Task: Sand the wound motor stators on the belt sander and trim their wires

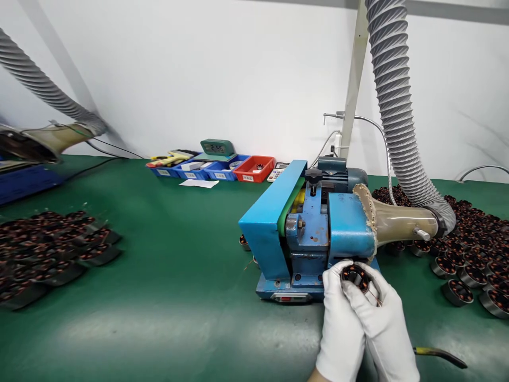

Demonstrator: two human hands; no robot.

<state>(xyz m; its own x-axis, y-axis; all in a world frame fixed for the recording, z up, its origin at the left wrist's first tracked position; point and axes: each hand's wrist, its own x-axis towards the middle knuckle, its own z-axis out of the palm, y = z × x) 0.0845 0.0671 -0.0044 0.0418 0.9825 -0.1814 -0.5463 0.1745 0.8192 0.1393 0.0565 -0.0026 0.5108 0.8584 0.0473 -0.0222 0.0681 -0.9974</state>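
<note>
Both my hands wear white gloves and are closed together round one small round motor stator (pixel 355 276) with copper windings. My left hand (pixel 339 323) cups it from the left and below, and my right hand (pixel 384 323) wraps it from the right. The stator is held just in front of the lower right of a blue bench machine (pixel 314 233) with a green belt, close to its front opening.
A ribbed grey extraction hose (pixel 397 122) ends in a beige funnel (pixel 397 223) at the machine's right. Several stators are piled at the right (pixel 473 249) and left (pixel 47 249) of the green mat. Blue and red bins (pixel 222 167) sit at the back wall.
</note>
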